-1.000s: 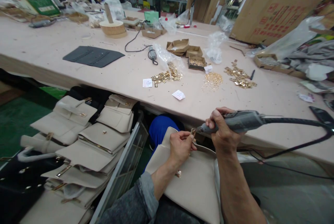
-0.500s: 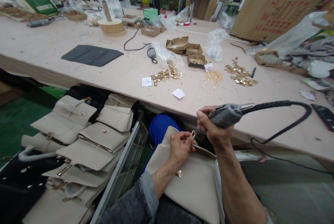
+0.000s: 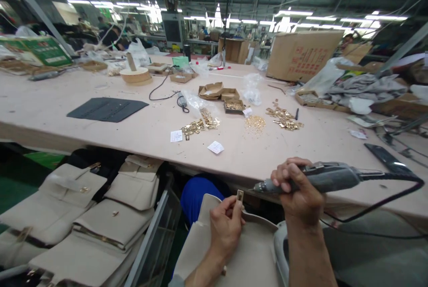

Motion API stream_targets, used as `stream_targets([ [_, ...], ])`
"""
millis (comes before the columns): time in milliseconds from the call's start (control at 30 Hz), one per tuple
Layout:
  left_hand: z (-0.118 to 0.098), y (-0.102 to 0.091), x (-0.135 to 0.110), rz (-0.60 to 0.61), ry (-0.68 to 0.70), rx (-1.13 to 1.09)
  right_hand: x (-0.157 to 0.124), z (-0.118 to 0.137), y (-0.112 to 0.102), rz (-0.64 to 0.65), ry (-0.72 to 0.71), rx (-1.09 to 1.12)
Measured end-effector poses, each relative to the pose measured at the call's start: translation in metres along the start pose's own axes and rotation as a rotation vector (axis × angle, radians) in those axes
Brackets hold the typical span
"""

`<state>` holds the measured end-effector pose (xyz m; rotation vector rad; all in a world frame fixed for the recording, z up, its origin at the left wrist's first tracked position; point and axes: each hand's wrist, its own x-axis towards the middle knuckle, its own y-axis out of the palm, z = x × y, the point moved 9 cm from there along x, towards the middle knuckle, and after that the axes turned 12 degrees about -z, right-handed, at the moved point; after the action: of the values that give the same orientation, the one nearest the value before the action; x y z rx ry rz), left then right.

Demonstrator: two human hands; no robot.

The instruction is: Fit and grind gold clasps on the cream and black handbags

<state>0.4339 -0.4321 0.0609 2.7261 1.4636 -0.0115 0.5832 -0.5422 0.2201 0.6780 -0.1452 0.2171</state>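
Head view: one rotary tool (image 3: pixel 323 178), one metal clasp (image 3: pixel 240 195), one beige bag (image 3: pixel 256 253)

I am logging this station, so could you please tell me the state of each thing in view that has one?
left hand, fingers pinched on the gold fitting
gold fitting, held upright over the beige bag
right hand, closed around the power tool
power tool, level, tip near the gold fitting, not touching
beige bag, lying flat under the hands
small boxes, open
gold parts, loose in heaps on the table
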Motion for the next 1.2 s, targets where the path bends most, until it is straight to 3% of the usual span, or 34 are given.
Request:
stream_targets([
  [233,-0.030,0.006,-0.008,-0.090,0.488,0.344,0.055,0.000,-0.026,-0.155,0.002,0.050],
  [367,-0.032,0.011,-0.010,-0.092,0.570,0.408,0.104,-0.019,-0.034,-0.256,0.011,0.103],
  [500,-0.028,0.007,-0.005,-0.087,0.474,0.364,0.147,-0.056,-0.043,-0.379,0.121,0.133],
  [667,-0.009,0.013,0.005,0.081,0.152,0.149,0.191,-0.096,-0.054,-0.500,0.193,0.142],
  [800,0.008,0.015,0.011,0.113,-0.009,-0.010,0.217,-0.115,-0.057,-0.548,0.204,0.140],
  [967,0.028,0.013,0.016,0.072,-0.105,-0.088,0.229,-0.136,-0.063,-0.582,0.210,0.125],
  [1200,0.023,0.015,0.016,0.065,-0.139,-0.082,0.231,-0.147,-0.074,-0.585,0.202,0.101],
])
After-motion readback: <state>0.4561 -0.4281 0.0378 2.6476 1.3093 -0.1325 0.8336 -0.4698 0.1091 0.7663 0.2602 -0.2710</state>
